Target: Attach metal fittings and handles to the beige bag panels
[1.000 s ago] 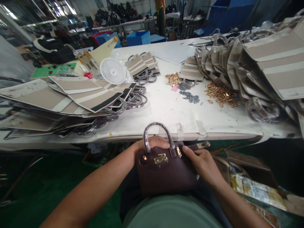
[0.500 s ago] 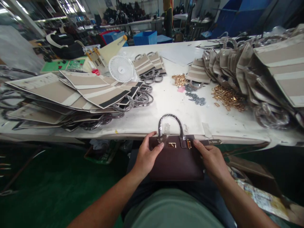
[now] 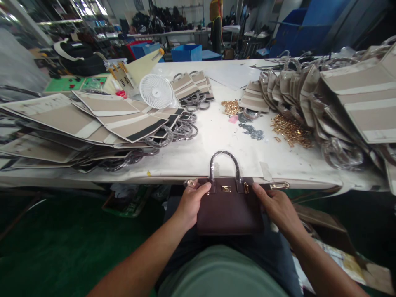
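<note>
A dark brown handbag (image 3: 229,214) rests upright on my lap against the table's front edge. Its arched handle (image 3: 225,153) is wrapped in clear plastic, and a gold-coloured clasp (image 3: 226,189) sits at the top middle of the front. My left hand (image 3: 192,203) grips the bag's upper left corner, thumb on the front; a strap end with a metal plate (image 3: 190,183) sticks out beyond it. At the upper right corner my right hand (image 3: 276,203) is closed, thumb by the side strap. That strap's metal plate (image 3: 279,185) points out to the right.
Flat beige bag panels (image 3: 89,119) with wrapped handles are stacked on the left of the white table (image 3: 213,140), more panels (image 3: 355,95) on the right. Gold metal pieces (image 3: 291,131) and grey small parts (image 3: 252,131) lie in heaps. A white fan (image 3: 156,91) stands behind the left stack.
The left strap end, which lay over the bag's front by the handle base, now points outward to the left. My left thumb has shifted onto the bag's upper left front. My right hand stays put.
</note>
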Tool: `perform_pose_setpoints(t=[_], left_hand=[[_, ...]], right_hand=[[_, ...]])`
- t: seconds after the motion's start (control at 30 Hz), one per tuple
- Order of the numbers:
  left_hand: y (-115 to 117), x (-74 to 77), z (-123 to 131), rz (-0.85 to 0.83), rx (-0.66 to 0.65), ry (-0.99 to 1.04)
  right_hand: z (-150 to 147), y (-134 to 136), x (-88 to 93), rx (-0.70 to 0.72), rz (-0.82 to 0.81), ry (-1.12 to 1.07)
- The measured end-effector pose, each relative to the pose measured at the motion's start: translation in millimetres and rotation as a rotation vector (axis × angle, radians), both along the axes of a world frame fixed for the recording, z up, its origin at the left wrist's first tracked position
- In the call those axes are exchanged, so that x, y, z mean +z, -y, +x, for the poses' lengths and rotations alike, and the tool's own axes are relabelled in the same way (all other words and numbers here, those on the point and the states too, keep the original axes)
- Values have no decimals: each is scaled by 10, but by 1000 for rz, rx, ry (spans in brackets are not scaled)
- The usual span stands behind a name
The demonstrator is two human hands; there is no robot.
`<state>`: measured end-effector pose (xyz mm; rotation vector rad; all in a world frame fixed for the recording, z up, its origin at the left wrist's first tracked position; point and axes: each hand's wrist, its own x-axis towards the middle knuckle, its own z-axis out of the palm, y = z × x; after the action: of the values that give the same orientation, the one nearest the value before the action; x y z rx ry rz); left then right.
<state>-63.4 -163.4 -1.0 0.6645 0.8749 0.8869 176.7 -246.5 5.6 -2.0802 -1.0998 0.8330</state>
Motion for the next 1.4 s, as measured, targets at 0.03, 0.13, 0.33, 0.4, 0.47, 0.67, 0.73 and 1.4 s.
perform_pose_setpoints(t=[0.03, 0.13, 0.33, 0.4, 0.47, 0.67, 0.73, 1.4], left_hand=[[-35, -29, 15, 56, 14, -50], [-151, -142, 75, 207, 99, -234], [-293, -319, 80, 336, 158, -466], [-322, -314, 46, 421, 116, -572], [-355, -287, 23, 507, 60, -695], [-432, -237, 72, 481, 28, -852], [-445, -234, 109, 446, 43, -859], [-556, -204, 261, 208, 85, -947]], right_hand=[[21, -25, 11, 29, 15, 22], [97, -124, 78, 82, 92, 59], [68, -265, 486, 0, 233, -146], [-53, -350, 669, 41, 365, -440], [-206, -523, 820, 112, 508, -731], [-469, -1481, 764, 95, 635, -1021], [-480, -1770, 588, 96, 531, -1046], [-527, -2429, -159, 254, 2, -1307]])
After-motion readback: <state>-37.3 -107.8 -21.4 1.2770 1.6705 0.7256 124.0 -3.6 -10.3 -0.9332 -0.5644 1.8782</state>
